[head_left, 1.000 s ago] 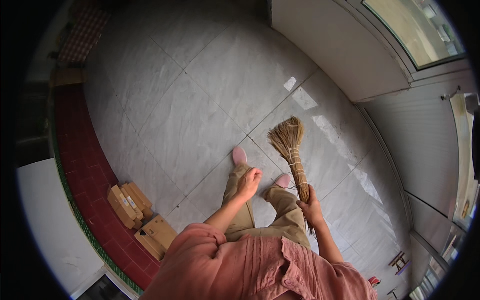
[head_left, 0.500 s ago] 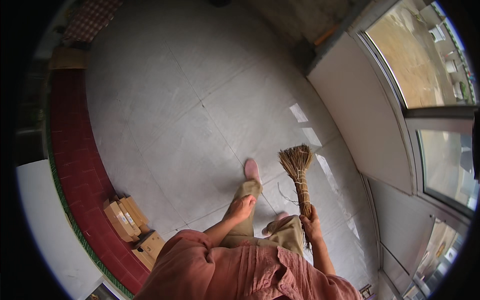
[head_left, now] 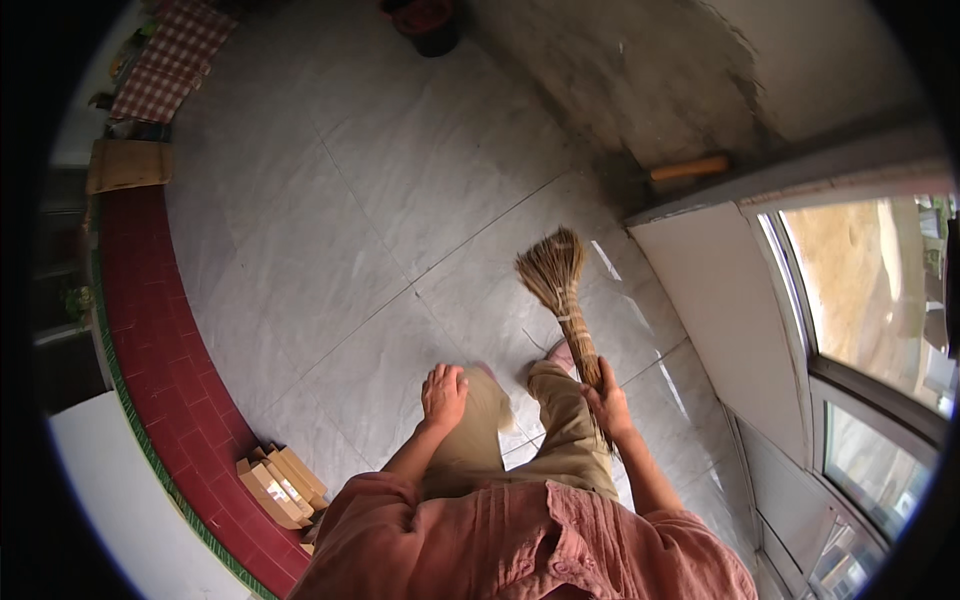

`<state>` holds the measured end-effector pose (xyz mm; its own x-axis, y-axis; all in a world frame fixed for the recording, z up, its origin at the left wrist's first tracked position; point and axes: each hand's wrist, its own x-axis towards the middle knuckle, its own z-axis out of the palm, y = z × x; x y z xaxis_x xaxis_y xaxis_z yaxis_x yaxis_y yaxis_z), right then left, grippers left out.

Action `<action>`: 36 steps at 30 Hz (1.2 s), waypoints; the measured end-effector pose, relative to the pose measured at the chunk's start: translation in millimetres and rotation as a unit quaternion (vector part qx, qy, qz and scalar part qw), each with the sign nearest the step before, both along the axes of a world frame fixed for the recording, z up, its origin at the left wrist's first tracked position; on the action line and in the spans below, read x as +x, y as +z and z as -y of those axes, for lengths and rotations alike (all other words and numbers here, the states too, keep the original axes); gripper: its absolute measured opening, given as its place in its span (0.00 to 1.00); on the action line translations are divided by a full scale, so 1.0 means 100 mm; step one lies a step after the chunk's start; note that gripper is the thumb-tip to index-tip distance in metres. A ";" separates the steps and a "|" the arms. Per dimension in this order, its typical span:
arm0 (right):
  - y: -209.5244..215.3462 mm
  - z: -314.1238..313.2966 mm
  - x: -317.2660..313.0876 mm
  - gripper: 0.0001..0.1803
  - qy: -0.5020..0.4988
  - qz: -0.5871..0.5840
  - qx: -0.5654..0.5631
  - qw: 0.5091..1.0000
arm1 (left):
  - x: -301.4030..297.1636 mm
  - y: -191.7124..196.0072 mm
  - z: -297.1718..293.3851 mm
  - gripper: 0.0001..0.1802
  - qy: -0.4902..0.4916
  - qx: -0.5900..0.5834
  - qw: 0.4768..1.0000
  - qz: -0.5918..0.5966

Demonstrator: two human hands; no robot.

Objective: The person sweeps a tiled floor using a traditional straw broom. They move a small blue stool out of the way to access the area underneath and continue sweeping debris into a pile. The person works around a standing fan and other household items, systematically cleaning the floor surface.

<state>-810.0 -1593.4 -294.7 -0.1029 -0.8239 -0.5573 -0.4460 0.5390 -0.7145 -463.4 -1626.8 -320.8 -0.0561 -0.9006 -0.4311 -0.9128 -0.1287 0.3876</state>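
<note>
The right hand [head_left: 607, 403] grasped the broom [head_left: 570, 312] by its near end, apparently carrying it; the left hand [head_left: 444, 399] hung loose, seemingly empty. Any sweeping called for lowering its far end.

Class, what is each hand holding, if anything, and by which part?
The right hand grips the straw broom by its handle; the left hand holds nothing visible.

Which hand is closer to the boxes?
Left. The left hand is ahead and to the right of the boxes; the right hand is farther right, gripping the broom.
</note>
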 end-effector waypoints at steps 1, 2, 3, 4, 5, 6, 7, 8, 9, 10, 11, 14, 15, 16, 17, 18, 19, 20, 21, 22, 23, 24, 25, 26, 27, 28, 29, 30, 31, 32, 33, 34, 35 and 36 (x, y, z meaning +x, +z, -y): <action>0.00 0.33 0.04 0.41 -0.004 0.007 -0.010 1.000 | -0.05 0.00 0.26 0.14 -0.006 -0.016 1.000 0.008; -0.07 0.66 0.07 0.40 -0.005 0.005 -0.011 1.000 | -0.05 -0.04 0.51 0.21 -0.035 0.006 0.999 0.026; -0.16 1.01 0.13 0.40 -0.007 0.005 -0.012 1.000 | -0.04 -0.13 0.66 0.23 -0.041 0.013 0.998 0.041; -0.18 1.41 0.24 0.40 -0.010 0.013 0.013 1.000 | 0.00 -0.23 0.80 0.25 -0.049 0.020 0.997 0.057; -0.24 1.85 0.37 0.39 -0.016 0.021 0.033 0.999 | 0.09 -0.37 0.99 0.27 -0.059 0.021 0.995 0.072; -0.49 2.25 0.45 0.40 0.004 -0.009 -0.022 1.000 | 0.20 -0.47 1.20 0.31 -0.078 0.072 0.992 0.069; -0.80 2.55 0.53 0.40 0.025 -0.037 -0.066 0.997 | 0.32 -0.61 1.33 0.31 -0.109 0.055 0.990 0.065; -1.08 2.92 0.61 0.40 0.039 -0.066 -0.101 0.992 | 0.36 -0.61 1.61 0.29 -0.175 0.047 0.976 0.121; -1.39 3.35 0.68 0.40 0.054 -0.097 -0.138 0.984 | 0.39 -0.63 1.95 0.28 -0.242 0.033 0.954 0.173; -1.67 3.81 0.79 0.39 0.057 -0.107 -0.116 0.986 | 0.52 -0.65 2.20 0.24 -0.219 0.015 0.966 0.137; -1.91 4.26 0.84 0.39 0.061 -0.120 -0.096 0.986 | 0.73 -0.82 2.41 0.20 -0.218 -0.105 0.968 0.069; -2.45 5.33 0.72 0.33 0.048 -0.153 -0.089 0.983 | 0.89 -0.70 2.94 0.18 -0.244 0.064 0.966 0.057; -2.64 5.51 0.65 0.31 0.033 -0.161 -0.089 0.982 | 1.00 -0.70 3.02 0.17 -0.245 0.051 0.968 0.030; -2.81 5.51 0.52 0.29 0.017 -0.154 -0.066 0.986 | 1.05 -0.69 3.12 0.18 -0.250 0.075 0.965 0.023; -2.96 5.42 0.31 0.28 0.001 -0.151 -0.044 0.987 | 1.07 -0.68 3.25 0.19 -0.255 0.097 0.962 0.013; -3.17 5.10 0.18 0.27 -0.092 -0.147 -0.088 0.981 | 1.09 -0.68 3.38 0.19 -0.271 0.119 0.955 0.007; -3.30 4.72 0.15 0.26 -0.179 -0.141 -0.135 0.964 | 1.13 -0.73 3.44 0.17 -0.278 0.094 0.956 -0.013; -3.15 4.41 0.40 0.28 -0.173 -0.146 -0.012 0.974 | 1.24 -0.69 3.46 0.16 -0.266 0.099 0.959 -0.002; -3.14 3.92 0.51 0.29 -0.212 -0.090 0.026 0.973 | 1.24 -0.70 3.51 0.16 -0.269 0.104 0.957 -0.012; -3.11 3.49 0.60 0.31 -0.254 -0.039 0.064 0.964 | 1.23 -0.74 3.57 0.15 -0.283 0.101 0.954 -0.008; -2.81 3.37 0.85 0.31 -0.276 0.008 0.049 0.960 | 1.27 -0.66 3.55 0.15 -0.279 0.114 0.953 0.002; -2.44 3.27 1.08 0.32 -0.296 0.052 0.033 0.953 | 1.27 -0.61 3.56 0.14 -0.275 0.119 0.954 0.008; -2.17 3.27 1.19 0.32 -0.313 0.061 -0.047 0.947 | 1.22 -0.64 3.59 0.14 -0.282 0.126 0.951 0.003; -1.99 3.46 1.25 0.32 -0.321 0.068 -0.018 0.945 | 1.20 -0.67 3.58 0.14 -0.280 0.121 0.952 0.005; -1.83 3.63 1.28 0.33 -0.332 0.072 0.012 0.940 | 1.20 -0.68 3.58 0.13 -0.281 0.117 0.952 0.006; -1.84 3.84 1.19 0.33 -0.317 0.054 0.008 0.947 | 1.19 -0.68 3.61 0.13 -0.289 0.110 0.951 0.005; -1.96 3.99 1.01 0.32 -0.289 0.019 -0.007 0.957 | 1.15 -0.71 3.63 0.13 -0.298 0.110 0.948 0.003; -2.10 4.11 0.80 0.32 -0.276 -0.005 0.019 0.961 | 1.10 -0.73 3.62 0.12 -0.310 0.113 0.944 0.002; -2.31 4.10 0.60 0.31 -0.287 -0.001 -0.008 0.958 | 1.07 -0.73 3.62 0.12 -0.325 0.116 0.939 0.000; -2.41 3.93 0.58 0.31 -0.291 -0.004 0.011 0.957 | 1.07 -0.72 3.61 0.12 -0.326 0.114 0.938 0.003; -2.50 3.71 0.54 0.32 -0.295 -0.007 0.031 0.955 | 1.07 -0.70 3.59 0.12 -0.328 0.111 0.938 0.005; -2.60 3.25 0.59 0.32 -0.303 -0.018 0.042 0.952 | 1.06 -0.69 3.55 0.12 -0.325 0.110 0.939 0.006; -2.48 2.93 0.75 0.32 -0.342 0.026 0.054 0.938 | 1.07 -0.69 3.49 0.12 -0.323 0.111 0.940 0.018; -2.48 2.42 0.83 0.34 -0.406 0.088 0.037 0.909 | 1.04 -0.66 3.47 0.12 -0.329 0.112 0.937 0.023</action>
<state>-727.1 -1835.1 -542.5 -0.5642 -0.4756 -0.6749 0.2391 0.6883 -0.6849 -359.5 -1973.9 -386.6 -0.5443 -0.5648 -0.6203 -0.8383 0.3947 0.3762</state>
